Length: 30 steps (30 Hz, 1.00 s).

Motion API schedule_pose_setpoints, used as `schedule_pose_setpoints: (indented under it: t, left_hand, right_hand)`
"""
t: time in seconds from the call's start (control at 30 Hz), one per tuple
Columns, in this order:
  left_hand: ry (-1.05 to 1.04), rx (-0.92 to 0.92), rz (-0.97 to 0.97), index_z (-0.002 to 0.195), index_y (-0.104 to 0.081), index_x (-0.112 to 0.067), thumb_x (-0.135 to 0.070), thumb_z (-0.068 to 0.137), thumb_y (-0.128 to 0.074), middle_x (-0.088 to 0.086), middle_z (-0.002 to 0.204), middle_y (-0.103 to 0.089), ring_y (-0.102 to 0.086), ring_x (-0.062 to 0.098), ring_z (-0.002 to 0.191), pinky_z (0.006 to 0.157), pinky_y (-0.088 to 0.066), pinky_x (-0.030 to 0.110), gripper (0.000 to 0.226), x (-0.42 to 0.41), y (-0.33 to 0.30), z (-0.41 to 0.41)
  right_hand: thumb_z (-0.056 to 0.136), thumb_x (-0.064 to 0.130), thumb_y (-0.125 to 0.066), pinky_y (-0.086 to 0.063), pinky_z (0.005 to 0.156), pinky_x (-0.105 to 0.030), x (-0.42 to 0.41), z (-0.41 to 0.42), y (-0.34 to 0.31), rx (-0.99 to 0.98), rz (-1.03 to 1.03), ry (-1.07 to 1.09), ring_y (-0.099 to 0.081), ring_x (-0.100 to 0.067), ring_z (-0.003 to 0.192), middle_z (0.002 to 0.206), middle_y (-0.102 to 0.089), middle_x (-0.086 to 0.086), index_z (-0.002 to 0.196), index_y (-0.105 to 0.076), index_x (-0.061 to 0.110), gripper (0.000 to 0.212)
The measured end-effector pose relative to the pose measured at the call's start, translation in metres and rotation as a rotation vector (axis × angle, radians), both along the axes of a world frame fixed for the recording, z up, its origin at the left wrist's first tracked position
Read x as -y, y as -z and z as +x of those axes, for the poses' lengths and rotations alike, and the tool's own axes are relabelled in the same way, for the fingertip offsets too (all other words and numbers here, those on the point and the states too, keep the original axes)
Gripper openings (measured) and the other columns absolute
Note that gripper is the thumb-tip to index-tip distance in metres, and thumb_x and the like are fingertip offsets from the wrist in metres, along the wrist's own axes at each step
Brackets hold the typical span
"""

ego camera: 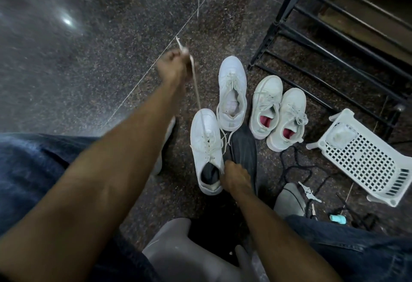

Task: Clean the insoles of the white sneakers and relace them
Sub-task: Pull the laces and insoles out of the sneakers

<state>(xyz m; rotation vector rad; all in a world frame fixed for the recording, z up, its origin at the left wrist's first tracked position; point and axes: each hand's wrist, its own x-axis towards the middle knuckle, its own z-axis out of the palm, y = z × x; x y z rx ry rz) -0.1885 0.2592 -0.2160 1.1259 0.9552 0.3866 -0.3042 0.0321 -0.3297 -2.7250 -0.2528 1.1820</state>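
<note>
A pale grey moulded plastic stool (178, 252) sits closest, low in view between the person's dark blue denim-clad knees. Beyond its front edge stands the near white lace-up sneaker (206, 148), toe pointing away, a dark grey insole showing in its heel opening and its laces partly threaded. The right hand (235, 180) grips this sneaker's collar on the right side, fingers curled over the rim. A long off-white shoelace (196, 85) runs taut from the sneaker's toe end up to the left hand (172, 63), which is blurred but closed in a fist around the lace, well beyond the sneaker's toe and to its left; a short lace tip pokes out past the fist.

Just right of the near sneaker lies a dark grey loose insole (244, 148), partly under the right hand. The second white sneaker (233, 94) rests beyond, its heel touching the near sneaker's toe area. Further right of the near sneaker stands a pair of pale sneakers with pink linings (278, 114), side by side. A black metal shoe rack (334, 43) borders the far right, and a white perforated plastic basket (365, 161) lies tipped near it. Left of the near sneaker the speckled dark stone floor (89, 47) stretches open.
</note>
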Motion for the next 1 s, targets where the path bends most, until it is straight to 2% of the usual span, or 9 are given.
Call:
schedule_pose_setpoints:
  t: [0.13, 0.23, 0.37, 0.53, 0.63, 0.8, 0.87, 0.93, 1.0]
  left_hand:
    - [0.165, 0.039, 0.218, 0.077, -0.061, -0.010, -0.006, 0.091, -0.063, 0.006, 0.066, -0.063, -0.059, 0.013, 0.051, 0.040, -0.041, 0.021, 0.016, -0.011, -0.014, 0.020]
    - [0.494, -0.326, 0.484, 0.073, -0.059, -0.018, -0.013, 0.089, -0.067, -0.001, 0.071, -0.060, -0.058, 0.010, 0.063, 0.053, -0.045, 0.022, 0.019, 0.010, 0.035, -0.010]
    - [1.005, -0.869, 0.450, 0.101, -0.068, -0.006, -0.034, 0.084, -0.071, 0.010, 0.103, -0.068, -0.065, 0.026, 0.099, 0.083, -0.054, 0.034, 0.033, 0.057, 0.114, -0.086]
    - [0.848, -0.791, 0.475, 0.081, -0.058, -0.031, -0.036, 0.082, -0.068, 0.001, 0.104, -0.069, -0.063, 0.025, 0.101, 0.089, -0.050, 0.035, 0.011, 0.096, 0.123, -0.137]
    - [0.815, -0.683, 0.466, 0.067, -0.061, -0.027, -0.021, 0.087, -0.066, -0.005, 0.084, -0.070, -0.067, 0.020, 0.089, 0.082, -0.053, 0.030, 0.021, 0.077, 0.117, -0.120]
    - [0.581, -0.360, 0.255, 0.073, -0.056, -0.016, -0.013, 0.095, -0.058, 0.007, 0.070, -0.063, -0.063, 0.021, 0.068, 0.065, -0.053, 0.034, 0.022, 0.066, 0.085, -0.075]
    - [0.667, -0.478, 0.402, 0.074, -0.057, -0.019, -0.031, 0.091, -0.061, 0.008, 0.077, -0.067, -0.067, 0.024, 0.073, 0.071, -0.058, 0.038, 0.021, 0.061, 0.086, -0.065]
    - [1.001, -0.795, 0.629, 0.083, -0.061, -0.018, -0.055, 0.083, -0.061, 0.007, 0.090, -0.068, -0.066, 0.028, 0.085, 0.079, -0.056, 0.039, 0.037, 0.059, 0.094, -0.070]
    - [1.287, -0.968, 0.711, 0.098, -0.060, -0.014, -0.058, 0.079, -0.062, 0.008, 0.101, -0.066, -0.063, 0.028, 0.091, 0.078, -0.053, 0.035, 0.047, 0.069, 0.106, -0.086]
  right_hand:
    - [0.088, 0.020, -0.055, -0.046, 0.092, -0.039, 0.000, 0.000, -0.003, -0.026, -0.018, -0.010, -0.057, -0.037, 0.115, 0.125, -0.059, -0.017, 0.114, -0.055, 0.009, 0.029]
    - [0.088, 0.021, -0.055, -0.046, 0.092, -0.038, -0.003, 0.005, -0.005, -0.012, -0.031, -0.042, -0.057, -0.035, 0.116, 0.126, -0.059, -0.014, 0.117, -0.057, 0.011, 0.031]
    - [0.089, 0.039, -0.057, -0.047, 0.085, -0.039, -0.008, 0.011, -0.010, 0.047, 0.063, -0.033, -0.059, -0.037, 0.109, 0.119, -0.063, -0.015, 0.117, -0.054, 0.016, 0.036]
    - [0.090, 0.031, -0.055, -0.048, 0.084, -0.039, -0.010, 0.009, -0.009, 0.092, 0.066, -0.082, -0.060, -0.037, 0.109, 0.118, -0.064, -0.015, 0.116, -0.055, 0.018, 0.029]
    - [0.092, 0.021, -0.053, -0.047, 0.085, -0.040, -0.005, 0.005, -0.007, 0.097, 0.054, -0.099, -0.059, -0.039, 0.110, 0.120, -0.062, -0.017, 0.118, -0.053, 0.015, 0.027]
    - [0.093, 0.015, -0.051, -0.047, 0.084, -0.041, -0.004, 0.004, -0.007, 0.107, 0.057, -0.123, -0.058, -0.039, 0.111, 0.121, -0.061, -0.018, 0.117, -0.052, 0.012, 0.025]
    - [0.094, 0.018, -0.050, -0.046, 0.085, -0.041, -0.004, 0.005, -0.008, 0.102, 0.053, -0.113, -0.058, -0.040, 0.112, 0.122, -0.061, -0.017, 0.117, -0.053, 0.013, 0.024]
    - [0.094, 0.019, -0.050, -0.046, 0.086, -0.041, -0.004, 0.005, -0.008, 0.103, 0.052, -0.102, -0.057, -0.039, 0.112, 0.122, -0.060, -0.017, 0.117, -0.053, 0.014, 0.023]
    - [0.094, 0.017, -0.049, -0.046, 0.086, -0.040, -0.004, 0.004, -0.006, 0.105, 0.056, -0.094, -0.058, -0.039, 0.112, 0.122, -0.060, -0.017, 0.116, -0.053, 0.014, 0.022]
